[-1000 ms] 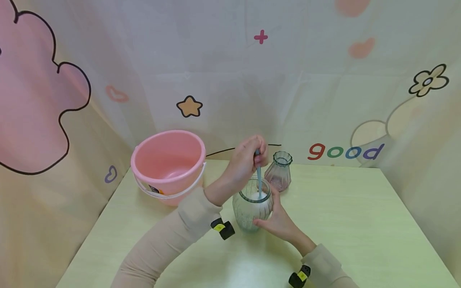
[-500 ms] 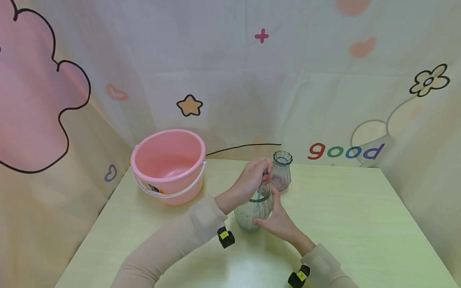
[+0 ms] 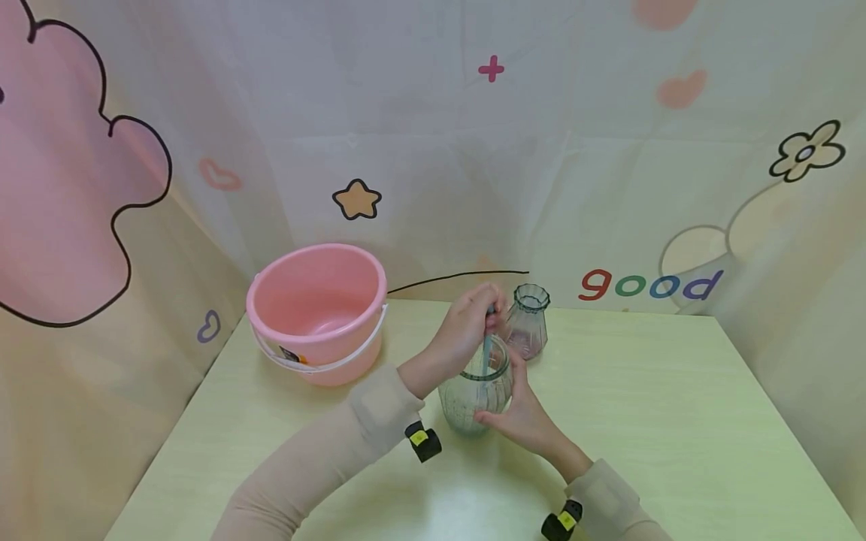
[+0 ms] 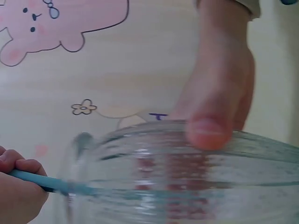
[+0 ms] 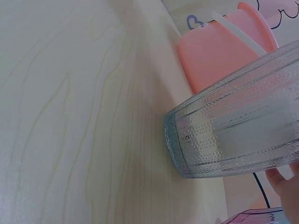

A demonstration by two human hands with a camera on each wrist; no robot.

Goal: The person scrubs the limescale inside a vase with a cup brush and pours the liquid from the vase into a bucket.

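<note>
My left hand [image 3: 463, 330] grips the blue handle [image 3: 486, 353] of a brush-like cleaning tool, which reaches down through the mouth of a ribbed, greenish glass jar [image 3: 463, 402]. A whitish, blurred head [image 5: 261, 123] shows through the glass in the right wrist view; whether it is sponge or bristle I cannot tell. My right hand [image 3: 528, 421] holds the jar from its right side, thumb in front and fingers partly hidden behind. In the left wrist view that thumb [image 4: 209, 133] presses on the glass. Just behind the jar stands a smaller pink-and-green glass vase [image 3: 529, 327].
A pink bucket [image 3: 318, 353] with a white handle stands at the back left of the pale wooden table [image 3: 643, 406]. A printed curtain [image 3: 419, 150] hangs behind the table and along its sides.
My left hand first moved down and right, driving the tool's white head deeper into the jar, then rose slightly. My right hand and the jar stay almost in place.
</note>
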